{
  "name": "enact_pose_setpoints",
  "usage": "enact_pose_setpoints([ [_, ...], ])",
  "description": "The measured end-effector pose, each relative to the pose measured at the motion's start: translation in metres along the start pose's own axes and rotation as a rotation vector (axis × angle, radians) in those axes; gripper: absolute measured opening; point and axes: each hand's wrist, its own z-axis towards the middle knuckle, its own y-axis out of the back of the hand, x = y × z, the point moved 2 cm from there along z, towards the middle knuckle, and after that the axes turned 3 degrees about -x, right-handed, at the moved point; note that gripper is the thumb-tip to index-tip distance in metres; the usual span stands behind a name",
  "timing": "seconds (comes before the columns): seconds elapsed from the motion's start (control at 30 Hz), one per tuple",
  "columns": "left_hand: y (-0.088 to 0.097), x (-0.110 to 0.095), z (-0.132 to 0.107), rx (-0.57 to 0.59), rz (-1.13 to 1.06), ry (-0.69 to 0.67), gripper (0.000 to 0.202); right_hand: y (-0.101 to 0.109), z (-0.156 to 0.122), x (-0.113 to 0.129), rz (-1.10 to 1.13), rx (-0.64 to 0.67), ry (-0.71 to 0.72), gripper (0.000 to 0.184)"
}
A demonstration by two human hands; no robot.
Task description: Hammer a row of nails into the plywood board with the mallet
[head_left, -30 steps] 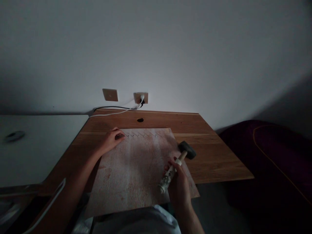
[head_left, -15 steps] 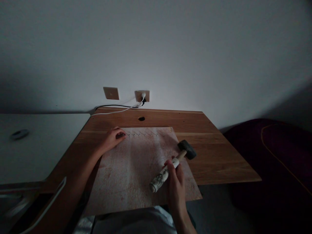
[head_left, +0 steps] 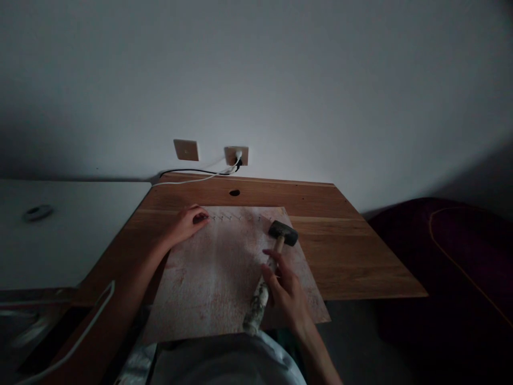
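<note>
A pale, reddish-mottled board [head_left: 216, 278] lies on the wooden desktop, its near edge at my lap. Several thin nails [head_left: 230, 217] stand in a row near its far edge. My left hand [head_left: 189, 223] rests at the row's left end, thumb and fingertips pinched together; what is between them is hidden. My right hand [head_left: 285, 286] is loosely round the handle of a rubber mallet [head_left: 282, 233], index finger lifted over it. The mallet's black head is over the board's right side, close to the rightmost nails, and its worn handle end points toward me.
The wooden desktop [head_left: 352, 256] extends to the right, with a cable hole [head_left: 234, 193] at the back. A wall socket [head_left: 236, 155] holds plugs with cables, beside a blank plate [head_left: 186, 149]. A white surface [head_left: 72, 230] is at left, a dark purple cushioned thing [head_left: 460, 256] at right.
The mallet head has swung left, from beyond the board's right edge to over it, and the handle is more upright in view. My right fingers have loosened. My left hand stays put.
</note>
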Motion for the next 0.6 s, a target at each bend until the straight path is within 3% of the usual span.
enact_pose_setpoints([
  [0.1,0.000,0.000,0.000,-0.004,0.000,-0.007,0.026,-0.003,-0.002,0.007,-0.156,0.079,0.043,0.052],
  [0.4,0.000,0.000,0.001,0.001,0.003,-0.015,0.022,-0.010,-0.007,0.006,-0.340,0.221,0.149,0.048],
  [0.6,-0.001,0.001,-0.001,-0.020,0.002,-0.005,0.020,0.015,0.006,0.014,-0.366,0.114,0.203,0.043],
])
